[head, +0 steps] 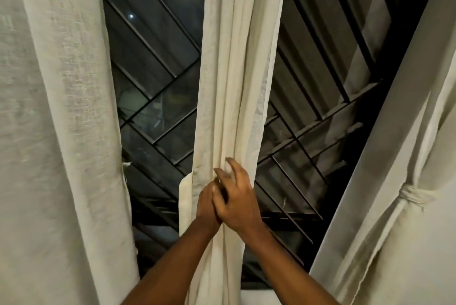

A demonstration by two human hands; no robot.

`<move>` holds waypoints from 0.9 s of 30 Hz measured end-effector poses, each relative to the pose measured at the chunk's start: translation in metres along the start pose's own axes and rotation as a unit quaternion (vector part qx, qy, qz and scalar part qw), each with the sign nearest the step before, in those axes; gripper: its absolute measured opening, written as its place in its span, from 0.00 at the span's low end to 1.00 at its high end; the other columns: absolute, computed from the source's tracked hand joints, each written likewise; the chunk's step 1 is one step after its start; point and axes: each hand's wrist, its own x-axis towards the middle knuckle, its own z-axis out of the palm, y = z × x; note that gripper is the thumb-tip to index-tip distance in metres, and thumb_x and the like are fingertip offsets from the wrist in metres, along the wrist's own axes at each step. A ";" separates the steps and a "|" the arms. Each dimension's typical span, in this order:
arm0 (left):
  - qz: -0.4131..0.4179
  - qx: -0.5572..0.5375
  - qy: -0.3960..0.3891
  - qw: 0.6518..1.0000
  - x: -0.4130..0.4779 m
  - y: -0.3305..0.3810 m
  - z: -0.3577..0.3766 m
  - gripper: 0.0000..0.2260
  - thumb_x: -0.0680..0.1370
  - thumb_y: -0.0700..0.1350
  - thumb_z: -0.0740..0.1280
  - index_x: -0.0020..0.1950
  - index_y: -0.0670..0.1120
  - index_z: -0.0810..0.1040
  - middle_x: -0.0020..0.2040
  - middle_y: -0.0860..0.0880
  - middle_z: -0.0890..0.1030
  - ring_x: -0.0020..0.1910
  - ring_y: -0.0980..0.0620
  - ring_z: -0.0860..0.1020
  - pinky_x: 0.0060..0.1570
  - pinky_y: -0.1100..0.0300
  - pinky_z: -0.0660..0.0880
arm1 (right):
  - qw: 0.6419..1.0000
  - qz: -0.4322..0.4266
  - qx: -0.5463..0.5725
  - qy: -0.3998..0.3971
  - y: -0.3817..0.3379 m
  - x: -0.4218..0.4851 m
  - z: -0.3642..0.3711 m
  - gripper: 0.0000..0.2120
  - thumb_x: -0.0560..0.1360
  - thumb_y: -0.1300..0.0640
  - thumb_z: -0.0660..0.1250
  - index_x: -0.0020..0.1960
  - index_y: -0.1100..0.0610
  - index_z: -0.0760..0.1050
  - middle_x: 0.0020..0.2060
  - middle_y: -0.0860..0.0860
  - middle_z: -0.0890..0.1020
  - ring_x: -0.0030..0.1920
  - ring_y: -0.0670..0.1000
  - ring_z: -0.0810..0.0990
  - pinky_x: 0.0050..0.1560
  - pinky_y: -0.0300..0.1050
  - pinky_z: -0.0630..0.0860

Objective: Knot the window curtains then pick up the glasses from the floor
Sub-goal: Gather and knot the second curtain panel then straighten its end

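Middle curtain [237,57], one of three, is gripped by both left hand [206,206] and right hand [238,203]; right curtain [394,230] knotted, left curtain [49,107] loose.

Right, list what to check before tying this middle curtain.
1. Middle curtain gathered into one bundle: ok.
2. Left hand gripping the bundle: ok.
3. Right hand grip: cannot tell, fingers blurred against the fabric.
4. Right curtain knot: ok, already tied.
5. Left curtain: not ok, hangs loose, unknotted.
6. Glasses: cannot tell, not in view.
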 end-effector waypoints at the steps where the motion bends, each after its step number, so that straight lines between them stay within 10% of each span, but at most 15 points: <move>1: 0.019 0.039 0.005 0.999 -0.001 0.001 -0.003 0.14 0.80 0.46 0.58 0.61 0.42 0.75 0.53 0.48 0.80 0.50 0.56 0.80 0.55 0.57 0.76 | 0.998 -0.015 0.014 0.064 -0.001 -0.012 0.002 0.20 0.75 0.56 0.67 0.66 0.56 0.74 0.69 0.57 0.68 0.70 0.54 0.67 0.69 0.48 0.66; 4: 0.055 0.067 0.014 0.996 -0.010 0.006 -0.013 0.11 0.78 0.47 0.61 0.54 0.44 0.79 0.49 0.46 0.82 0.48 0.48 0.80 0.52 0.53 0.76 | 0.979 0.101 0.074 0.158 -0.005 -0.029 0.003 0.32 0.73 0.51 0.70 0.73 0.53 0.61 0.74 0.54 0.61 0.74 0.54 0.61 0.70 0.54 0.65; 12: -0.029 -0.115 -0.051 0.992 -0.053 0.038 -0.021 0.18 0.77 0.38 0.65 0.67 0.42 0.72 0.61 0.44 0.78 0.60 0.48 0.77 0.56 0.64 0.73 | 0.937 0.274 0.215 -0.005 -0.012 -0.016 -0.001 0.52 0.66 0.35 0.72 0.78 0.45 0.44 0.74 0.49 0.65 0.70 0.51 0.68 0.68 0.52 0.69; 18: 0.148 0.042 -0.186 0.970 -0.076 0.005 -0.034 0.14 0.71 0.35 0.63 0.51 0.46 0.82 0.62 0.50 0.75 0.63 0.53 0.72 0.60 0.64 0.70 | 0.924 0.344 0.166 0.034 -0.002 -0.022 -0.005 0.14 0.70 0.59 0.71 0.55 0.60 0.79 0.47 0.55 0.84 0.49 0.57 0.83 0.45 0.47 0.79; 21: 0.091 0.021 -0.033 0.995 -0.092 -0.017 -0.050 0.12 0.68 0.32 0.63 0.41 0.49 0.79 0.63 0.54 0.71 0.62 0.53 0.72 0.57 0.60 0.73 | 0.920 0.356 0.157 0.047 0.006 -0.028 -0.014 0.09 0.71 0.60 0.70 0.49 0.63 0.81 0.43 0.56 0.85 0.45 0.58 0.83 0.39 0.45 0.76; 24: -0.023 -0.010 0.110 0.994 -0.079 -0.021 -0.061 0.11 0.71 0.38 0.69 0.50 0.49 0.74 0.58 0.53 0.69 0.52 0.52 0.76 0.48 0.56 0.76 | 0.920 0.357 0.151 0.060 0.010 -0.034 -0.020 0.10 0.72 0.61 0.71 0.50 0.65 0.80 0.45 0.58 0.84 0.46 0.58 0.82 0.41 0.44 0.74; 27: -0.103 -0.032 0.090 0.990 -0.061 -0.013 -0.064 0.27 0.71 0.49 0.74 0.66 0.48 0.67 0.63 0.50 0.67 0.54 0.51 0.74 0.50 0.55 0.74 | 0.921 0.352 0.157 0.057 0.007 -0.036 -0.018 0.11 0.72 0.60 0.71 0.53 0.65 0.80 0.47 0.58 0.84 0.47 0.57 0.82 0.42 0.41 0.72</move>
